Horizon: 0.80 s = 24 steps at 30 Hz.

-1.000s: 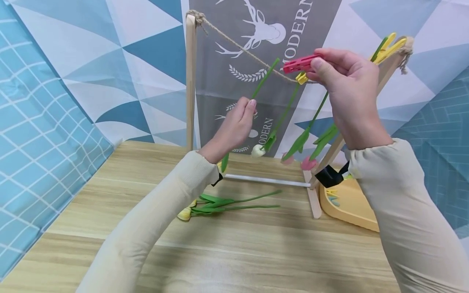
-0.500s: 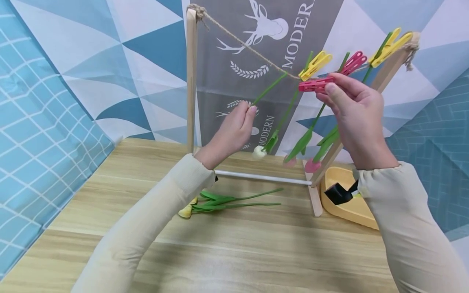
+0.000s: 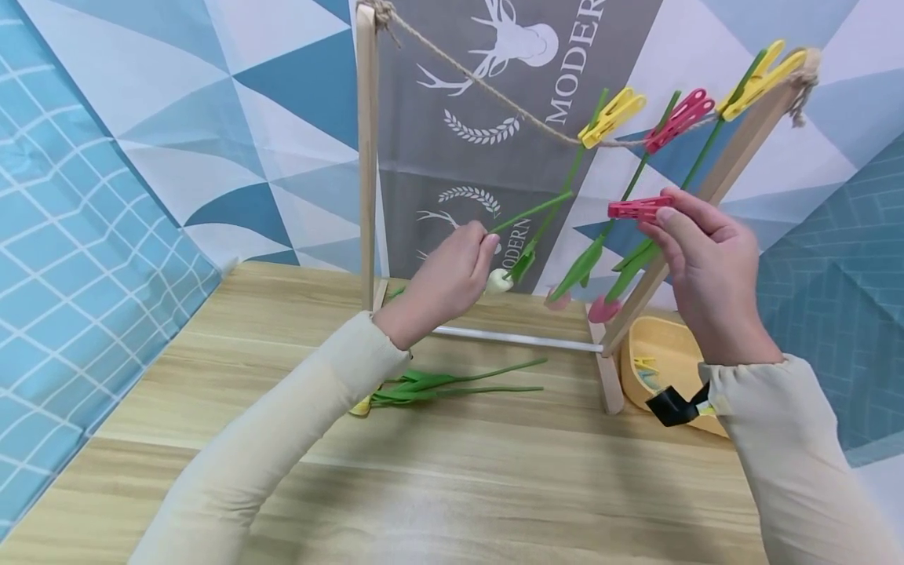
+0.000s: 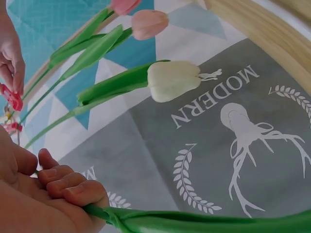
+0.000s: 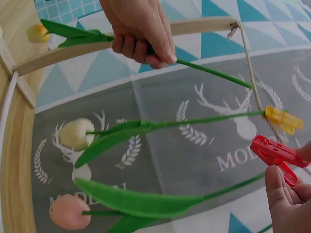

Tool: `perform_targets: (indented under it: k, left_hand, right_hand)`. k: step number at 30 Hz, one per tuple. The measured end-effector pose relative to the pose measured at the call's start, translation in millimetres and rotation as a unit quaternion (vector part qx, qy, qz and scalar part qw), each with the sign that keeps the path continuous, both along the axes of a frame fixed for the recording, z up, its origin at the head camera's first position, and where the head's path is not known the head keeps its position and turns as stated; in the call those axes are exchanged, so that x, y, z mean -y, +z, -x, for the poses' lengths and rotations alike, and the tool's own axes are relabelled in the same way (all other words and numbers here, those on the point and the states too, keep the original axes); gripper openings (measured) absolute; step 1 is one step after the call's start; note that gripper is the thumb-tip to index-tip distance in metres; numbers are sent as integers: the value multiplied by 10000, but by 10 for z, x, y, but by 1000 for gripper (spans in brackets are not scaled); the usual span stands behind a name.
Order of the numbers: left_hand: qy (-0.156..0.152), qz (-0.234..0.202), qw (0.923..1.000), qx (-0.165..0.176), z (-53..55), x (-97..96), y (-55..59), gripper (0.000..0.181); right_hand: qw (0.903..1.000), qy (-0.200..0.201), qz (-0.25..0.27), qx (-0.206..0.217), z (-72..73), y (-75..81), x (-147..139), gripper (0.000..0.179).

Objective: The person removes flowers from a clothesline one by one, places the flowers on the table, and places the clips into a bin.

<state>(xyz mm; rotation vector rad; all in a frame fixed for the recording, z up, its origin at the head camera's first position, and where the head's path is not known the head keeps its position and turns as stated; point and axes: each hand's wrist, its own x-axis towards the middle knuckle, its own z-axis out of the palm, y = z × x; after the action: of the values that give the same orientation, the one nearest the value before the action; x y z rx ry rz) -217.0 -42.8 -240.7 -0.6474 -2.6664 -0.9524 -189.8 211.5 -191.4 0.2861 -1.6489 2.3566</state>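
Note:
My left hand (image 3: pixel 448 275) grips an artificial yellow tulip (image 5: pixel 38 33) by its green stem, whose bare end points to the right below the rope (image 3: pixel 487 82). In my right hand (image 3: pixel 713 271), thumb and fingers pinch a red clothespin (image 3: pixel 636 209), apart from the rope and the stem end. A white tulip (image 3: pixel 500 281) hangs head down from the rope under a yellow clothespin (image 3: pixel 610 118). Two pink tulips (image 3: pixel 603 310) hang farther right, one by another red clothespin (image 3: pixel 679 122), the other by a yellow clothespin (image 3: pixel 764 82) near the post.
The rope sags between a left wooden post (image 3: pixel 367 157) and a right wooden post (image 3: pixel 741 149), joined low by a white rod (image 3: pixel 515 338). More yellow tulips (image 3: pixel 424 388) lie on the table (image 3: pixel 424 486). A yellow tray (image 3: pixel 636 333) with small clothespins stands at right.
Both hands have come down from rope height. The red clothespin has moved down and right, away from the rope, and the held tulip's stem has tipped lower toward the right.

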Motion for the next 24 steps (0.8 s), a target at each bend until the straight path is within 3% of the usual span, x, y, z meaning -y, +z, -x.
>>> perform_targets:
  k: [8, 24]
  left_hand:
    - [34, 527, 9986, 10, -36, -23, -130, 31]
    - [126, 1532, 9875, -346, -144, -110, -449, 30]
  right_hand:
    - [9994, 55, 352, 3, 24, -177, -142, 27]
    - [9918, -84, 872, 927, 46, -542, -469, 27]
